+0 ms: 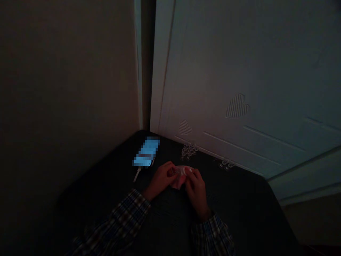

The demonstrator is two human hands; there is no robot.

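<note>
Over the dark table, my left hand (164, 177) and my right hand (196, 189) come close together, with fingers bent inward. Between them is a thin pink sheet-like piece (179, 182) with a pale curved upper edge; the dim light hides its exact kind. The left fingers pinch its left side, near something small and shiny. My right thumb and fingers close on its right side, where a small white part shows. Beyond the hands lie several small clear round pieces (188, 151) in a cluster, and a smaller cluster of similar round pieces (226, 164) sits to the right.
A lit phone (146, 153) with a blurred screen lies left of my hands, a white cable (137, 175) running from it. The dark table (239, 209) meets a wall (80, 78) on the left and a white panel (213, 71) with raised hearts behind.
</note>
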